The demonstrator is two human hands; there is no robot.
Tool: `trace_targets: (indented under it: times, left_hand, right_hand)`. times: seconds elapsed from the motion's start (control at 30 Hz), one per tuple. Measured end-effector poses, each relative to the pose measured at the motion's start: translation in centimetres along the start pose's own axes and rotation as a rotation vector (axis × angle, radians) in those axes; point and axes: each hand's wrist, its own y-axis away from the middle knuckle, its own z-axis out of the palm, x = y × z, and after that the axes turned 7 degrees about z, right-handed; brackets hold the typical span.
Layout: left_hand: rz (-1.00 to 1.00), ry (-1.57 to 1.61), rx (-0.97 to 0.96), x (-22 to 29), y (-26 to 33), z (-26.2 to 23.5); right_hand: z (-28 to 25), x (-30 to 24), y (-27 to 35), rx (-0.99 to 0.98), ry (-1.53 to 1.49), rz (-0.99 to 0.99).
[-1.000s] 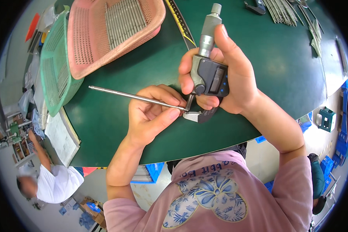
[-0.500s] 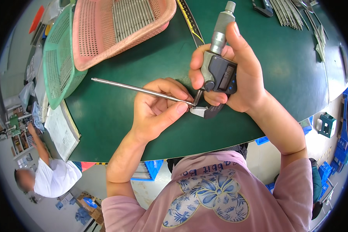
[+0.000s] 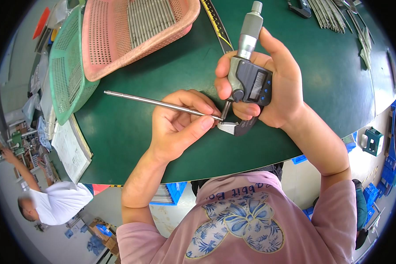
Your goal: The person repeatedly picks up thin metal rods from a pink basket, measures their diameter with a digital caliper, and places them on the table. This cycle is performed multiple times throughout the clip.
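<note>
A thin metal rod [image 3: 147, 100] is pinched between the thumb and fingers of my left hand [image 3: 180, 123]. Its free end points to the upper left, and its other end sits at the jaws of a digital micrometer [image 3: 247, 81]. My right hand [image 3: 280, 79] is wrapped round the grey and black micrometer, with the thumb raised alongside its barrel. The small display and blue buttons face up. Whether both measuring faces touch the rod end is too small to tell.
A pink basket [image 3: 108, 66] of metal rods stands at the upper left, overlapping a green basket [image 3: 59, 66]. Papers [image 3: 70, 147] lie at the left table edge. More rods [image 3: 325, 15] and a dark tool [image 3: 300, 9] lie far right. A co-worker [image 3: 59, 202] is at left.
The micrometer has turned slightly in my right hand, its display tilting more toward me. My left hand and the rod stay nearly still. The co-worker's arm has moved farther away.
</note>
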Motion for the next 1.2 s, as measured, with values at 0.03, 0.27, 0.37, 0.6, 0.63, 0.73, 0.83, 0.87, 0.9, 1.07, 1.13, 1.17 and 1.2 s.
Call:
trace_targets:
  times: [0.03,0.27,0.37,0.6,0.63,0.73,0.83,0.87,0.9,1.07,1.13,1.17,1.2]
  left_hand:
    - [-0.001,0.002,-0.001,0.0,0.0,0.0]
    - [0.019,-0.019,-0.021,-0.1,-0.1,0.0]
    - [0.015,-0.032,-0.025,0.0,-0.1,-0.1]
    - [0.002,-0.037,-0.005,0.2,0.1,-0.1]
    - [0.004,-0.030,-0.011,0.2,-0.1,-0.1]
    - [0.005,-0.090,0.014,0.1,-0.1,0.3]
    - [0.070,-0.115,0.036,0.4,-0.2,0.6]
    - [0.119,-0.190,0.061,0.8,-0.2,0.9]
    - [0.141,-0.273,0.111,1.5,0.0,1.1]
    - [-0.122,-0.204,-0.164,5.3,-3.3,5.7]
    - [-0.386,-0.162,-0.330,5.8,-7.0,9.1]
    - [-0.480,-0.243,-0.387,5.7,-9.2,11.6]
    - [-0.573,-0.323,-0.443,5.1,-11.4,13.9]
  right_hand:
    - [0.0,0.0,0.0,0.008,0.015,-0.001]
    - [-0.1,-0.1,0.0,0.045,0.109,-0.007]
    - [-0.1,0.0,-0.1,0.041,0.096,-0.006]
    - [0.0,0.2,-0.1,0.020,0.076,-0.008]
    - [0.0,0.1,0.0,0.022,0.083,-0.020]
    - [-0.1,-0.1,0.3,-0.006,0.014,0.019]
    - [-0.6,0.1,0.0,0.017,-0.034,0.028]
    - [-0.7,0.2,-0.1,-0.015,-0.050,0.039]
    - [-0.8,0.2,-0.3,-0.041,-0.081,0.084]
    - [-2.1,0.7,-1.7,-0.321,-0.070,0.065]
    - [-0.9,0.4,-1.3,-0.120,-0.238,0.160]
    - [-1.3,1.2,-1.8,-0.152,-0.171,0.030]
    - [-2.0,1.9,-2.5,-0.169,-0.108,-0.105]
